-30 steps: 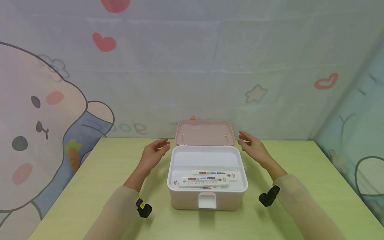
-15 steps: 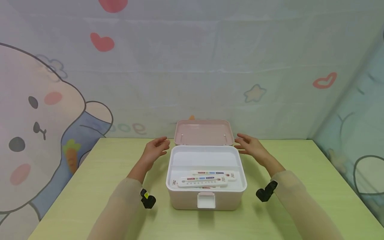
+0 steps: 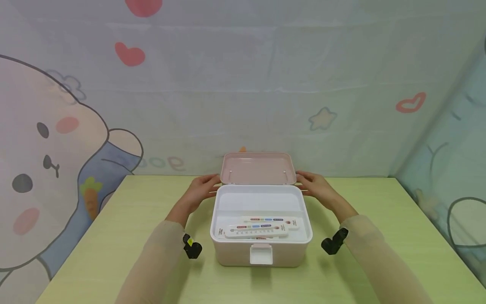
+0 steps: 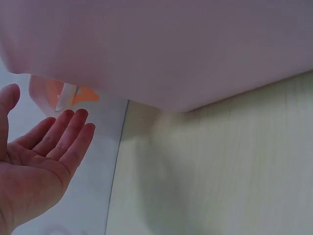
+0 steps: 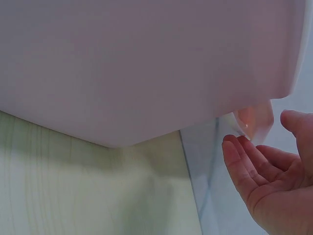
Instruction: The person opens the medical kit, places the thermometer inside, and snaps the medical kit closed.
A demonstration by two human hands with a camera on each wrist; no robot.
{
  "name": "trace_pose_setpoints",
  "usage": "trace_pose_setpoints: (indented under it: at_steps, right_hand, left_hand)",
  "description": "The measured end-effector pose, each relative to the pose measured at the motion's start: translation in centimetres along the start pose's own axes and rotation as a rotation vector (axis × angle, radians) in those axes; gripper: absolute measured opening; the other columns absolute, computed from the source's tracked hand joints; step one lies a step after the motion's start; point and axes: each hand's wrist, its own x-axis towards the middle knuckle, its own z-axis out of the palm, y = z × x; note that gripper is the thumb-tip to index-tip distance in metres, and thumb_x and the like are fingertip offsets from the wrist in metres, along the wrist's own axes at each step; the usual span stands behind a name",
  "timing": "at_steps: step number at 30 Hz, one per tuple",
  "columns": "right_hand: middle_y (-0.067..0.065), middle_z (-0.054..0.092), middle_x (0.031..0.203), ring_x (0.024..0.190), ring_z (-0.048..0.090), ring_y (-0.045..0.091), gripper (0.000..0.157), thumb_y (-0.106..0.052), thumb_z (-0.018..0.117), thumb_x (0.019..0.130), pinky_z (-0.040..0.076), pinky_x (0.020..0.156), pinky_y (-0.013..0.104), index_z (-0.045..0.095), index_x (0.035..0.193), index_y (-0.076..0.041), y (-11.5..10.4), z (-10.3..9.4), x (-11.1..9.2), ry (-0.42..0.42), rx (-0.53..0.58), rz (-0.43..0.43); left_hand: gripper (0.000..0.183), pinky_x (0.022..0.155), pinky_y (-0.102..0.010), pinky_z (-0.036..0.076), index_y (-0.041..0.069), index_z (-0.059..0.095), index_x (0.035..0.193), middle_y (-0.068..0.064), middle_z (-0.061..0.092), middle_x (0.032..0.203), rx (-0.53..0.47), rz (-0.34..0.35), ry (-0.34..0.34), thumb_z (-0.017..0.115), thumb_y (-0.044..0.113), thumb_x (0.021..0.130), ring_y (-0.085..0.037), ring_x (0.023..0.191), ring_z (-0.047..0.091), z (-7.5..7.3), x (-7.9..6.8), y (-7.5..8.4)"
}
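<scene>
A pink storage box (image 3: 228,253) with a white tray inside stands on the table, its pink lid (image 3: 258,169) swung back behind it. Several flat white thermometers (image 3: 256,231) with coloured bands and a printed scale lie in the tray's front part. My left hand (image 3: 201,188) is at the lid's left edge with fingers extended, and my right hand (image 3: 318,188) is at its right edge in the same way. Each wrist view shows relaxed, slightly bent fingers, the left hand's (image 4: 71,134) and the right hand's (image 5: 239,161), near the lid behind the pink box wall.
The pale yellow-green table (image 3: 125,236) ends at a cloth backdrop (image 3: 212,84) printed with a bear, hearts and a star. A white latch (image 3: 261,255) hangs on the box's front. Black wrist cameras sit on both sleeves (image 3: 376,253).
Both hands have moved inward, the left to the right and the right to the left, until their fingertips are right at the lid's sides. Box and thermometers stay in place.
</scene>
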Motion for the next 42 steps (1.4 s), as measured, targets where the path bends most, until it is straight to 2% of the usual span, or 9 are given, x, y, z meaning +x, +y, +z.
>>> trace_pose_setpoints:
  at_steps: [7, 15, 24, 31, 37, 42]
  right_hand:
    - [0.026, 0.039, 0.138, 0.119, 0.048, 0.039, 0.056, -0.031, 0.04, 0.099, 0.047, 0.094, 0.039, 0.027, 0.142, 0.003, -0.3, 0.1, -0.1, 0.002, -0.025, 0.016]
    - [0.026, 0.041, 0.137, 0.119, 0.048, 0.038, 0.055, -0.029, 0.038, 0.1, 0.046, 0.095, 0.039, 0.028, 0.142, 0.004, -0.3, 0.1, 0.1, -0.008, -0.039, 0.034]
    - [0.024, 0.041, 0.138, 0.119, 0.05, 0.035, 0.053, -0.027, 0.042, 0.099, 0.049, 0.091, 0.037, 0.031, 0.141, 0.003, -0.6, 0.0, 0.3, 0.01, -0.046, 0.024]
    - [0.023, 0.042, 0.138, 0.119, 0.05, 0.035, 0.052, -0.026, 0.043, 0.098, 0.048, 0.092, 0.037, 0.032, 0.141, 0.003, -0.9, 0.0, 0.3, 0.006, -0.047, 0.015]
    - [0.024, 0.041, 0.138, 0.119, 0.049, 0.035, 0.052, -0.024, 0.043, 0.098, 0.047, 0.093, 0.039, 0.031, 0.14, 0.004, -0.9, 0.0, 0.4, 0.001, -0.047, 0.007]
    - [0.024, 0.041, 0.137, 0.119, 0.049, 0.035, 0.052, -0.022, 0.043, 0.098, 0.047, 0.093, 0.038, 0.029, 0.141, 0.004, -1.1, 0.0, 0.3, 0.009, -0.046, 0.005]
  left_hand:
    - [0.051, 0.088, -0.036, 0.051, -0.001, 0.042, 0.135, -0.02, 0.049, 0.132, 0.017, -0.011, 0.014, 0.05, 0.029, 0.095, -0.032, 0.112, 0.056, 0.4, 0.4, 0.5]
    - [0.048, 0.086, -0.034, 0.052, 0.002, 0.046, 0.134, -0.017, 0.052, 0.129, 0.05, -0.032, 0.048, 0.054, 0.026, 0.093, -0.028, 0.105, 0.058, 0.8, 0.1, 0.9]
    - [0.043, 0.086, -0.034, 0.052, -0.001, 0.048, 0.131, -0.019, 0.054, 0.125, 0.042, 0.017, 0.053, 0.054, 0.019, 0.093, -0.026, 0.105, 0.06, 1.0, 0.2, 1.4]
    - [0.042, 0.087, -0.034, 0.051, -0.001, 0.049, 0.13, -0.019, 0.055, 0.124, 0.051, 0.016, 0.06, 0.054, 0.017, 0.092, -0.025, 0.104, 0.06, 1.0, -0.1, 1.7]
    - [0.042, 0.086, -0.032, 0.052, -0.005, 0.048, 0.129, -0.022, 0.054, 0.124, 0.037, 0.042, 0.066, 0.054, 0.013, 0.092, -0.022, 0.1, 0.061, 1.1, -0.3, 1.9]
    - [0.042, 0.086, -0.031, 0.052, -0.005, 0.048, 0.129, -0.022, 0.054, 0.124, 0.029, 0.05, 0.066, 0.055, 0.011, 0.091, -0.024, 0.101, 0.061, 1.2, -0.4, 2.0]
